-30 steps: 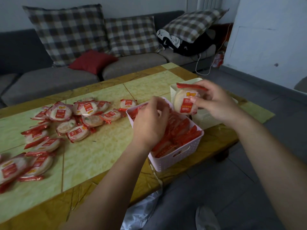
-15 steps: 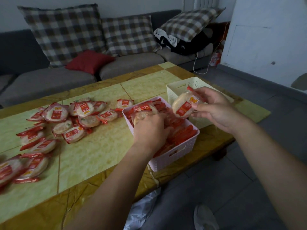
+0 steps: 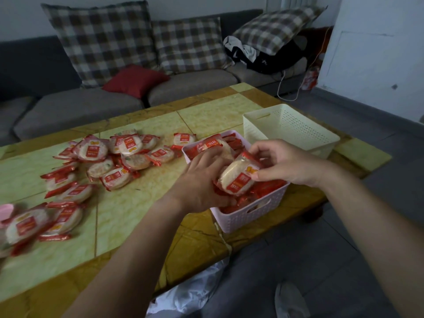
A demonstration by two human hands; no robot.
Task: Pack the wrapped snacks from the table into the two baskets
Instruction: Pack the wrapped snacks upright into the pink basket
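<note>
Snacks [image 3: 96,150] in red-edged wrappers lay scattered over the left half of the desk [image 3: 128,203], some overlapping. At the desk's near right edge stood the pink basket [image 3: 247,216], packed with wrapped snacks. The right hand [image 3: 284,164] hovered over it, its fingers [image 3: 263,145] and thumb pinching one wrapped snack [image 3: 237,180], tilted on edge just above the packed ones. The left hand [image 3: 199,180] reached in from the left, fingers fairly straight and resting on the packed snacks beside the held one, gripping nothing visible. Behind the pink basket, just apart, sat the cream basket [image 3: 296,131], with no contents visible.
</note>
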